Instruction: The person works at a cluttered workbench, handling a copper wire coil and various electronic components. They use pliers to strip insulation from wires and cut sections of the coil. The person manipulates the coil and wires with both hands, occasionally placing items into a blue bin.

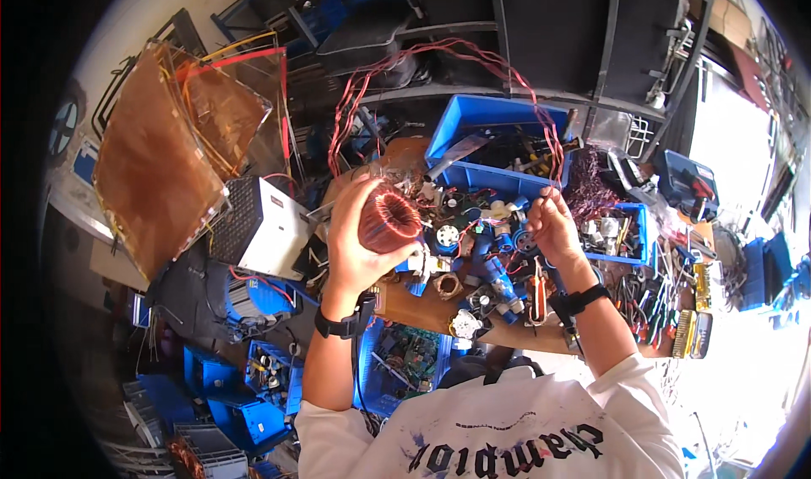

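Note:
My left hand (348, 247) is wrapped round a ring-shaped coil (391, 219) of reddish copper wire, its hollow middle facing up. My right hand (557, 236) pinches a long reddish wire (452, 43) between thumb and fingers. That wire makes a tall loop of several strands, rising on the left behind the coil and coming down to my right fingertips. Where it joins the coil is hard to make out. Below both hands lie loose blue and white electrical parts (500, 280) and a brownish metal ring (448, 285) on the wooden workbench (405, 306).
A blue bin (443, 133) of tools stands behind the parts, with a smaller blue tray (646, 234) at right. Pliers and screwdrivers (655, 310) crowd the right end. A white metal box (274, 230) stands at left. Beneath the bench edge, a blue crate (372, 369) holds circuit boards.

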A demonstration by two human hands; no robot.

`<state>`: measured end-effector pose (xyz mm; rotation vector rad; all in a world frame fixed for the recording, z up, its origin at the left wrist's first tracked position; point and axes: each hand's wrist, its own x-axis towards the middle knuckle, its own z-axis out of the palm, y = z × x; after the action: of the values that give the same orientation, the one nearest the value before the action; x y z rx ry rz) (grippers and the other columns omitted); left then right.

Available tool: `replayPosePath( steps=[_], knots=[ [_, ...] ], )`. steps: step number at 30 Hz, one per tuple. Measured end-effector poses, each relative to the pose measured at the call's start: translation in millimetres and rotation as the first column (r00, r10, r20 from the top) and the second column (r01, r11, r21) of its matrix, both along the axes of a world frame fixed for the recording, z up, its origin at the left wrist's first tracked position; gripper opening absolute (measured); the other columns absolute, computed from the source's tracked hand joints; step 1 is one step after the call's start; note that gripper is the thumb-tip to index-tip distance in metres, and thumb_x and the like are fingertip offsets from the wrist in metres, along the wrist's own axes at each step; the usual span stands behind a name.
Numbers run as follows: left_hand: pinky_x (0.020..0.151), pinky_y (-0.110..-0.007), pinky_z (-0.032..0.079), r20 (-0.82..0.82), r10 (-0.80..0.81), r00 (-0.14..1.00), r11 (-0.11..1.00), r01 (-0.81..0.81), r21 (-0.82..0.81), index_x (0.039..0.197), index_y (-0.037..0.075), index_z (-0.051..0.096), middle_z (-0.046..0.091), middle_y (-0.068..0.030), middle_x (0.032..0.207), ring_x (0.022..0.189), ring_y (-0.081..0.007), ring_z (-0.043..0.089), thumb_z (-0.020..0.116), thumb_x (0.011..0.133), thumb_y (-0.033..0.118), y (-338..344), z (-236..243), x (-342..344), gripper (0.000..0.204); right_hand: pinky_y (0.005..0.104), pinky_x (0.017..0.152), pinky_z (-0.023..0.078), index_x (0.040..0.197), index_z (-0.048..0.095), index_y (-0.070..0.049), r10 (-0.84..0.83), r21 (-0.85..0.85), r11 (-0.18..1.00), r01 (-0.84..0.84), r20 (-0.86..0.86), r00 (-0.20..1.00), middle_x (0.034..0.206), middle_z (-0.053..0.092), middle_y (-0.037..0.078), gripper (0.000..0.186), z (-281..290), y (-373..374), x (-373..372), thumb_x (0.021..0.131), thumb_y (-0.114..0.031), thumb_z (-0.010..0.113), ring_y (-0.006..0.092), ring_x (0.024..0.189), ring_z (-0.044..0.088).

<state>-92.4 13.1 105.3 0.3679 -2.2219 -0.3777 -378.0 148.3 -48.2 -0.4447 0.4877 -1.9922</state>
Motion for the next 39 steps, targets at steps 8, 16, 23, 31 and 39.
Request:
replayPosePath(
  steps=[8, 16, 23, 31, 39],
  knots=[
    [0.101, -0.042, 0.044, -0.028, -0.015, 0.999, 0.999, 0.017, 0.044, 0.126, 0.0, 0.052, 0.055, -0.0175, 0.126, 0.119, -0.0331, 0.053, 0.091, 0.055, 0.02, 3, -8, -11, 0.083, 0.0211, 0.045, 0.026, 0.104, 0.058, -0.007, 0.11, 0.256, 0.965, -0.056, -0.201, 0.973, 0.064, 0.036, -0.006, 0.024, 39, 10, -12, 0.102, -0.028, 0.047, 0.005, 0.051, 0.029],
    [0.101, -0.037, 0.044, 0.059, -0.095, 0.994, 0.984, 0.085, 0.157, 0.131, 0.0, 0.047, 0.048, -0.014, 0.133, 0.12, -0.0248, 0.052, 0.089, 0.059, 0.018, -2, -6, 4, 0.086, 0.0286, 0.05, 0.035, 0.086, 0.058, 0.0, -0.26, 0.13, 0.599, 0.79, -0.901, 0.346, 0.061, 0.049, 0.0, 0.031, 15, 17, -71, 0.098, -0.028, 0.054, 0.0079, 0.058, 0.04],
    [0.099, -0.042, 0.043, 0.249, -0.07, 0.966, 0.995, 0.048, 0.093, 0.126, 0.001, 0.052, 0.054, -0.0176, 0.126, 0.117, -0.0332, 0.053, 0.089, 0.054, 0.014, -2, 5, 39, 0.083, 0.0396, 0.054, 0.044, 0.096, 0.058, -0.003, -0.039, -0.269, 0.572, 0.775, -0.953, -0.302, 0.07, 0.056, 0.024, 0.011, 72, 76, -132, 0.091, -0.012, 0.056, 0.0411, 0.06, 0.052],
    [0.098, -0.046, 0.044, 0.484, -0.027, 0.875, 0.996, 0.067, -0.065, 0.125, 0.001, 0.054, 0.057, -0.0181, 0.123, 0.117, -0.0376, 0.053, 0.089, 0.049, 0.016, 4, 24, 65, 0.084, 0.038, 0.059, 0.052, 0.091, 0.056, -0.01, 0.205, -0.443, 0.781, 0.44, -0.482, -0.851, 0.075, 0.061, 0.008, 0.012, 89, 132, -199, 0.08, -0.009, 0.06, 0.0274, 0.071, 0.064],
    [0.097, -0.046, 0.045, 0.595, -0.125, 0.794, 0.979, 0.194, -0.054, 0.12, 0.001, 0.055, 0.059, -0.0169, 0.119, 0.114, -0.0381, 0.053, 0.088, 0.048, 0.016, 20, 21, 45, 0.08, 0.0393, 0.06, 0.052, 0.093, 0.057, -0.006, 0.267, -0.402, 0.698, 0.593, -0.622, -0.736, 0.075, 0.062, 0.011, 0.011, 72, 142, -228, 0.084, -0.012, 0.061, 0.0308, 0.07, 0.064]
  ],
)
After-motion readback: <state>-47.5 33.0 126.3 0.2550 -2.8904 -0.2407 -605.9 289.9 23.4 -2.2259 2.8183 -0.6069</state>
